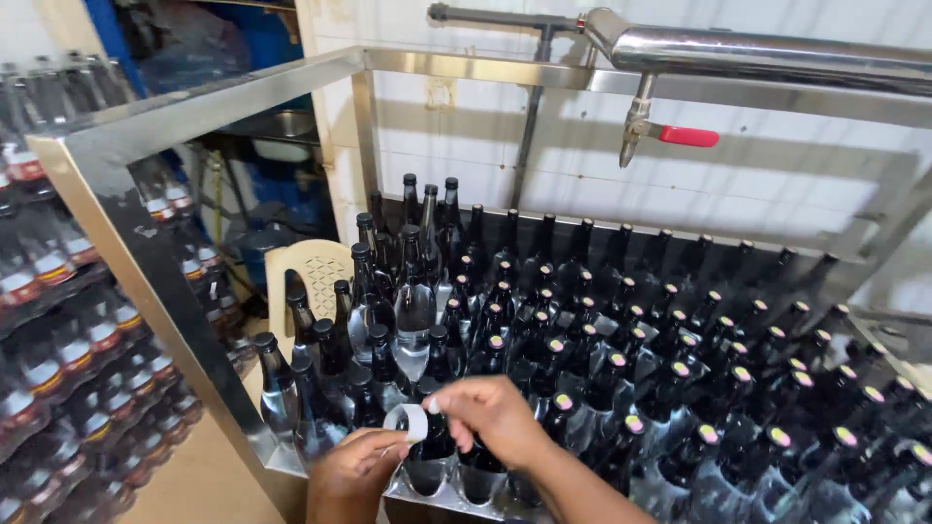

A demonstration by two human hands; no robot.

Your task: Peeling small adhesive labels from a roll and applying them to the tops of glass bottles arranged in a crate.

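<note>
My left hand (351,475) and my right hand (493,415) meet over the near row of dark glass bottles (432,448). Together they hold a small white ring-shaped seal (409,420), pinched between the fingertips right above a bottle's neck. Many dark bottles (621,349) with black caps stand packed in a steel-framed rack (204,349). Several at the left (413,311) look clear or partly empty.
A steel pipe (767,50) with a red-handled tap (684,136) runs above the rack against a white tiled wall. Wrapped packs of filled bottles (68,340) are stacked at the left. A pale plastic chair (309,277) stands behind the rack.
</note>
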